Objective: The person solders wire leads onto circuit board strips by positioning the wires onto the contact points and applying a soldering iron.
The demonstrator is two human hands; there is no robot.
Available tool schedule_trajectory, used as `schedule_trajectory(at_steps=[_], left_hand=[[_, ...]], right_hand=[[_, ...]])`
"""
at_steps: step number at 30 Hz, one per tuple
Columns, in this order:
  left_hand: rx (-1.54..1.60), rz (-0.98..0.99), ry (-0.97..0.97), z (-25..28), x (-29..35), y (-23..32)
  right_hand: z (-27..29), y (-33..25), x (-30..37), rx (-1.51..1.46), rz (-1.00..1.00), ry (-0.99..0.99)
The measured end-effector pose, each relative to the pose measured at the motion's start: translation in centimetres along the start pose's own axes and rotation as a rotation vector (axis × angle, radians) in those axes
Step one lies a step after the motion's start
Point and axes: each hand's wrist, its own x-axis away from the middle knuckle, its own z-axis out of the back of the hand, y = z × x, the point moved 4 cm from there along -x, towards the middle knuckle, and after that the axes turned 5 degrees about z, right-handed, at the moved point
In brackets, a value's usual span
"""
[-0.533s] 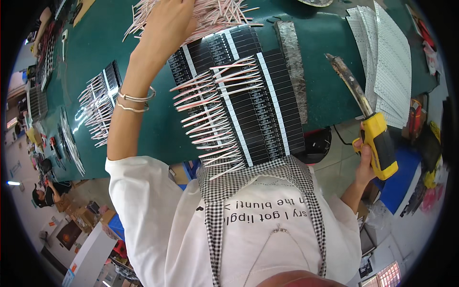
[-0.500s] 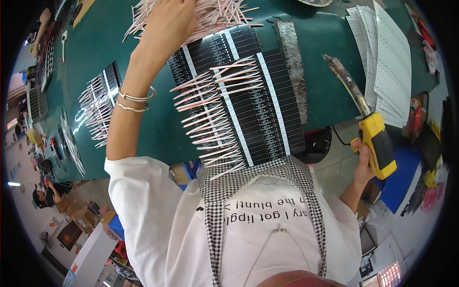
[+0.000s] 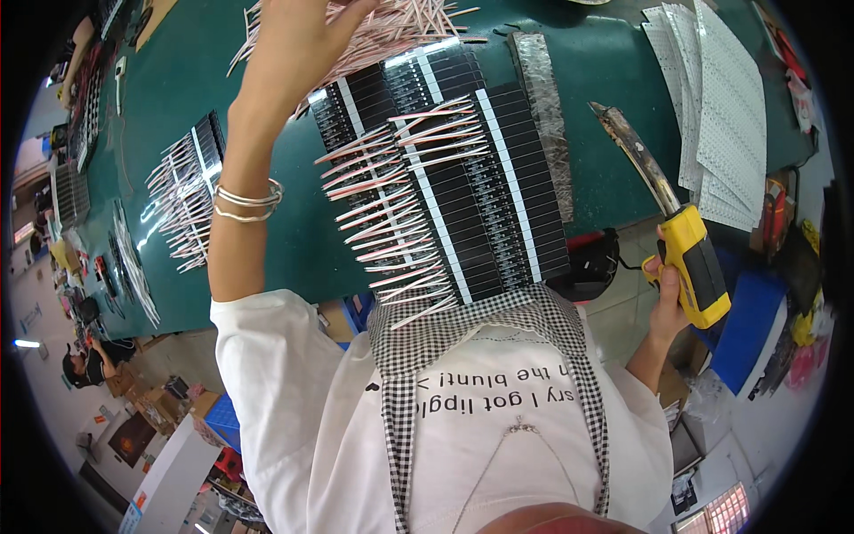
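Note:
My right hand is wrapped round the handle of a yellow-and-black soldering gun, whose long, stained metal tip points up and left. At the upper edge my left hand reaches over a pile of short red-and-white wires. Its thumb stands apart from the palm, while the other fingertips are cut off by the picture edge. Below lie black circuit board panels with white strips, overlapping and jutting past the table edge toward me. Rows of wires lie across the front panel's left half.
A green table carries everything. Left lies another wired panel. A wrapped grey bar sits right of the panels. White perforated sheets are stacked at far right, with a blue bin below. Another person is at far left.
My left hand has moved up and slightly left, its thumb now spread. The soldering gun in my right hand has shifted slightly left.

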Motion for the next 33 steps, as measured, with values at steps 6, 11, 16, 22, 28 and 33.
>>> schedule_trajectory(at_steps=[6,11,16,22,28,33], left_hand=[[0.381,0.069,-0.280,-0.6,1.5,-2.2],[0.441,-0.126,-0.338,-1.1,5.2,1.8],[0.584,0.070,-0.428,-2.9,8.2,3.9],[0.521,0.197,-0.282,-2.8,10.0,5.9],[0.294,0.155,-0.291,-4.0,11.4,7.3],[0.215,0.122,-0.123,-5.1,11.9,6.5]], right_hand=[[-0.3,0.3,0.0,-0.017,-0.001,-0.039],[-0.6,0.8,0.5,-0.068,-0.075,-0.003],[0.3,1.0,0.1,0.045,0.074,-0.108],[3.7,-1.2,-3.0,0.402,0.310,-0.256],[2.1,0.2,-1.2,0.092,0.106,-0.336],[-0.2,0.9,0.3,0.056,0.094,-0.393]])
